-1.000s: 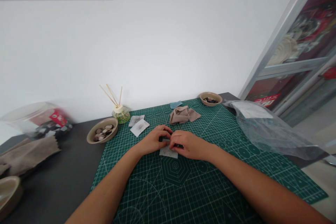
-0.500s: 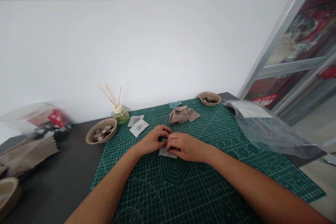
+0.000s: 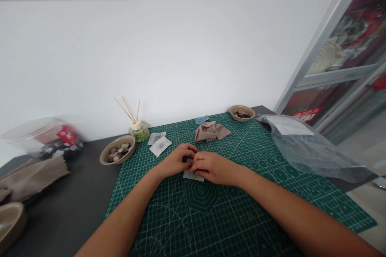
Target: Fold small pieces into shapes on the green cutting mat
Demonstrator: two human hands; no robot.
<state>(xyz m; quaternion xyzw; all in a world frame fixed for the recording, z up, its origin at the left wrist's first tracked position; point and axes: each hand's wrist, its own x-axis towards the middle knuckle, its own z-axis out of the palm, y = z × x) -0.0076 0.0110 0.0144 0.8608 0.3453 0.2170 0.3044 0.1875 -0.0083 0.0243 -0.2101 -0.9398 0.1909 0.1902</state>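
Note:
My left hand (image 3: 177, 160) and my right hand (image 3: 214, 168) meet over the middle of the green cutting mat (image 3: 159, 192). The fingers of both are bent and closed, fingertips close together. Beneath them lies a small white sheet (image 3: 193, 176), like a wipe or paper; its front edge shows and the rest is covered by the hands. What the fingers pinch is hidden. Beyond the left hand lie two white sheets with grey smudges (image 3: 161, 146), one overlapping the other. A crumpled beige cloth (image 3: 208, 132) rests past the right hand.
A bowl of dark and light pieces (image 3: 118, 150) stands left, beside a reed diffuser (image 3: 138, 131). Another bowl (image 3: 241, 114) is at the back right, near a blue scrap (image 3: 201, 120). A clear plastic bag (image 3: 307, 152) lies right; a clear tub (image 3: 45, 140) and brown cloth (image 3: 36, 178) lie left.
My right hand's fingers have shifted slightly over the white sheet. The view has moved very slightly; the other things lie as before.

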